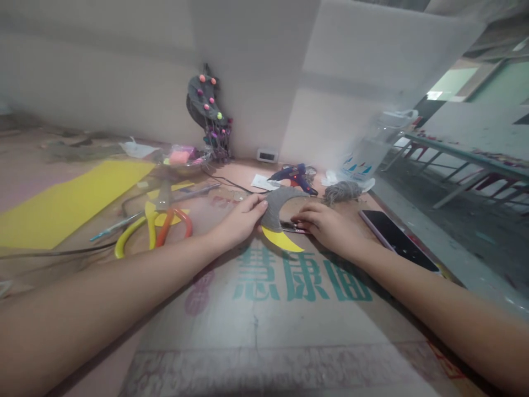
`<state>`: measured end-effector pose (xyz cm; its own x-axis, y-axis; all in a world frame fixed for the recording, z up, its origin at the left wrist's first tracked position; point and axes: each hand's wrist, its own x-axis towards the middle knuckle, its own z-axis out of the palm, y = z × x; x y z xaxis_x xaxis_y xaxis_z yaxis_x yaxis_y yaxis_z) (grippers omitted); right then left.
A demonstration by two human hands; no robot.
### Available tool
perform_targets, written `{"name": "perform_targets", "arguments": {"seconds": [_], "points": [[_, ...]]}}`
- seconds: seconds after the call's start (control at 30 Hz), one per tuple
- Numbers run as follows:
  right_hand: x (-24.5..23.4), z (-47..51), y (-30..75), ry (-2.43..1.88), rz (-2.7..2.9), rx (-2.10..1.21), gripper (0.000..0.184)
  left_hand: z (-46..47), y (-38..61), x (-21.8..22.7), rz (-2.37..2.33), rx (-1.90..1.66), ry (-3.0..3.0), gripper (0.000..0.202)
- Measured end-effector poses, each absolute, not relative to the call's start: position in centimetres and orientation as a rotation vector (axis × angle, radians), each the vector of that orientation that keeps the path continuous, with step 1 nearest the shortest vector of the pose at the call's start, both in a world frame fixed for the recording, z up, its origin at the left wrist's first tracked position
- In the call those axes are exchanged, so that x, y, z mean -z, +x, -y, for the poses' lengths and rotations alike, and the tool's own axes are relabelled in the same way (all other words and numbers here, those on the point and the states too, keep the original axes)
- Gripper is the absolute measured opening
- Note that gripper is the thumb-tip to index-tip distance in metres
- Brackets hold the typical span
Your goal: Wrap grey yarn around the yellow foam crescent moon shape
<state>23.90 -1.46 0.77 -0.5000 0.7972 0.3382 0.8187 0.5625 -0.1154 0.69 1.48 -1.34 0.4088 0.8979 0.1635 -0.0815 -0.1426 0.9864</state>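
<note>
A crescent moon shape [276,208] lies on the printed cardboard, wrapped over most of its length in grey yarn. Its lower tip [285,240] is bare yellow. My left hand [247,216] is closed on the crescent's left edge, thumb on the wrapped part. At the inner curve, the fingers of my right hand [316,221] are pinched together. A small dark, partly shiny item [294,225] shows at those fingertips; its kind is unclear. Behind my right hand rests a ball of grey yarn [343,192].
Scissors with yellow and orange handles [165,220] and a yellow sheet [74,201] lie left. A glue gun [295,175] with a cord sits behind. A phone [399,240] and a plastic jug [366,149] stand right. A decorated grey moon [204,102] leans on the wall.
</note>
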Motion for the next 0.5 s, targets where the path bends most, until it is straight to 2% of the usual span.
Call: {"name": "perform_targets", "arguments": {"seconds": [0.33, 0.5], "points": [[-2.4, 2.8, 22.8, -1.461, 2.548, 0.188, 0.016, -1.3, 0.6, 1.2, -0.775, -1.014, 1.452, 0.017], [-1.3, 2.7, 23.1, -1.383, 2.577, 0.256, 0.021, -1.6, 0.7, 1.5, -0.752, -1.019, 1.471, 0.018]]}}
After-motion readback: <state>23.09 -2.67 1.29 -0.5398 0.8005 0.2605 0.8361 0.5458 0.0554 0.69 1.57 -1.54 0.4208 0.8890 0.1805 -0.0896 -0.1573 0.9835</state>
